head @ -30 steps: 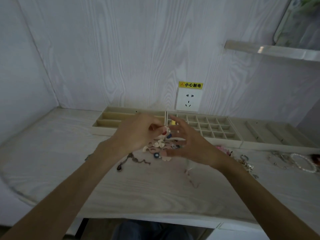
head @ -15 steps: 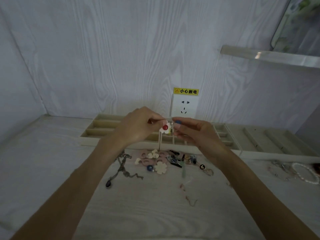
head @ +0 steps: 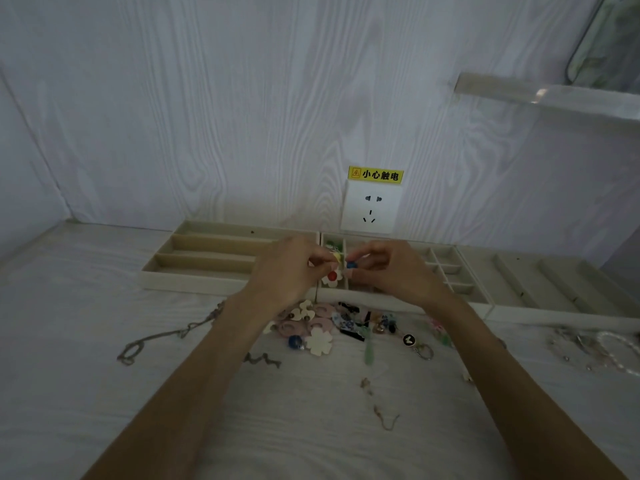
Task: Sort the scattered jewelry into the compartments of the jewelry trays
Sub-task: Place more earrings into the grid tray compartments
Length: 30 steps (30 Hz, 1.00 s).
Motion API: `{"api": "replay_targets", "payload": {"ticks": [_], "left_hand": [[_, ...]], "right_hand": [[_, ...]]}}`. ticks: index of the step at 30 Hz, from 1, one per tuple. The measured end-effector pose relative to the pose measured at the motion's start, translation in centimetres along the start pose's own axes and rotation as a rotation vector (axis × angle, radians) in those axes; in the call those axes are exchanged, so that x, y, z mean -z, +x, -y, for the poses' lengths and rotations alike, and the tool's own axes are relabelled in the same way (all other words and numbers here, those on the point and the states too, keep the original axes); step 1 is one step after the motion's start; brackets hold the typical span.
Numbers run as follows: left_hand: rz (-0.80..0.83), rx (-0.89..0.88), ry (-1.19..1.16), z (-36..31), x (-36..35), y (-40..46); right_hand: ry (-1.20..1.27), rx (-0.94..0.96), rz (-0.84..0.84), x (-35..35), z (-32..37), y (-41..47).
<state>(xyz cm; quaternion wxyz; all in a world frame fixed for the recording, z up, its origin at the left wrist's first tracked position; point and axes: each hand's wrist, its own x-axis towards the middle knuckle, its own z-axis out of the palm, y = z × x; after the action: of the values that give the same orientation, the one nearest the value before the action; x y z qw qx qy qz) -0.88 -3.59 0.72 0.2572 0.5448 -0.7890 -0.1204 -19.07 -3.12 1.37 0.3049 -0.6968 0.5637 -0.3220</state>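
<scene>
Since half a second ago the two hands have stayed raised over the trays and the white flower earring [head: 331,278] now hangs a little lower from the left fingers, closer to the blue-beaded piece [head: 351,265] in the right. The left hand [head: 289,271] pinches the flower earring at its top; the flower has white petals and a red round centre, and dangles over the front edge of the middle tray [head: 446,271], the one divided into small square compartments. The right hand [head: 391,271] pinches the small blue bead piece between thumb and forefinger, just beside the flower.

On the table [head: 86,393] below the hands lies the scattered jewelry pile [head: 332,327]: a second white flower earring [head: 320,342], pink ring-shaped pieces, a dark blue bead, black and green bits, and a black round charm [head: 409,339] with a white mark. A thin chain necklace [head: 162,337] trails to the left of the pile. A pearl-like bracelet [head: 616,351] lies at the far right.

The left tray [head: 207,258] has long slots; the right tray [head: 554,285] has ridged rows. On the wall behind is a white socket [head: 371,207], and above it a yellow warning sticker [head: 375,174] reading "小心触电".
</scene>
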Motion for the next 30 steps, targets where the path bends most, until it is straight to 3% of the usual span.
{"api": "replay_targets", "payload": {"ticks": [12,16,20,23,26,30], "left_hand": [[-0.008,-0.009,0.095,0.4,-0.6,0.4],[-0.010,0.040,-0.090,0.2,-0.2,0.3],[0.035,0.123,-0.457,0.1,0.4,0.4],[0.058,0.158,-0.515,0.1,0.7,0.5],[0.126,0.195,-0.481,0.1,0.6,0.2],[0.009,0.172,-0.319,0.3,0.2,-0.2]], "right_hand": [[0.004,-0.048,0.036,0.6,1.0,0.3],[0.183,-0.042,-0.002,0.8,0.8,-0.2],[0.400,-0.014,-0.069,0.6,0.5,-0.8],[0.518,-0.033,-0.109,0.2,0.2,-0.8],[0.395,0.032,-0.158,-0.2,0.1,-0.9],[0.218,0.093,-0.164,-0.9,0.1,-0.6]]}}
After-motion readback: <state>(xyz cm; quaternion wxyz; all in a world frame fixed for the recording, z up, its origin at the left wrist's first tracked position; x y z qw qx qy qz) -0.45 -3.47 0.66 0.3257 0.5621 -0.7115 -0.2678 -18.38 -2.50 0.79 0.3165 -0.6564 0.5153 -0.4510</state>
